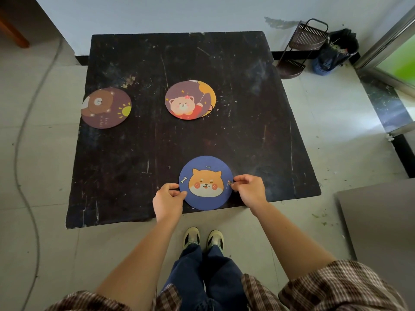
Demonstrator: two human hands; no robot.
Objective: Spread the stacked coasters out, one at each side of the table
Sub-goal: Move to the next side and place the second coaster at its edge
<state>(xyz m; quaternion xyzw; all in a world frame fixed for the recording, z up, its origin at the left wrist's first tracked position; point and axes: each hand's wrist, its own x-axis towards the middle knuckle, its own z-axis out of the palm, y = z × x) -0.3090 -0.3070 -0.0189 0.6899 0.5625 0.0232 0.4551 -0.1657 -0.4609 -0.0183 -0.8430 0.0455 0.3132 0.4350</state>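
Blue round coaster is pinched at opposite edges — left hand and right hand, fingers closed on it, arms extended. Flat on the scratched black table; two-coaster stack mid-table.

A dark scratched table carries a bear coaster, a two-coaster stack and a dog coaster.

Plain room in home or back room, not lab or shop. Pale tiled floor, dusty, with bits of green litter. Scratched dark wooden table against bare white wall. Small wire corner rack and lined waste bin beside it. Loose cable across tiles. Metal door frame at right.
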